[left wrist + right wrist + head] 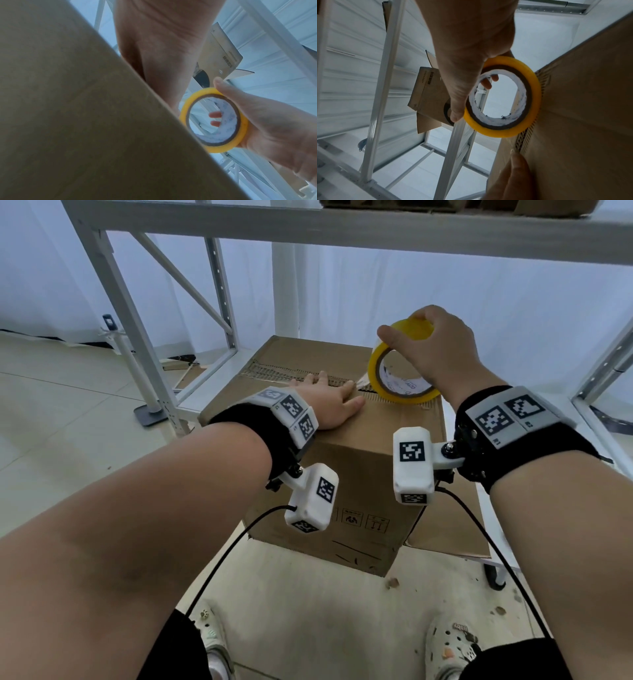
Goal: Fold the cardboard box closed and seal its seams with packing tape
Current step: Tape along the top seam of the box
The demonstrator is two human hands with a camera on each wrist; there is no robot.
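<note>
— Looking down from the head view, why is the left hand flat on the box?
— Probably to pin the flaps and the loose tape end at the top seam; its fingers lie straight, gripping nothing. The right hand clasps the tape roll, standing on edge on the box top.
— And the left wrist view?
— It shows two fingertips through the roll's core.
— The right wrist view?
— Only there does the clear strip show, running from the roll to a left fingertip.
</note>
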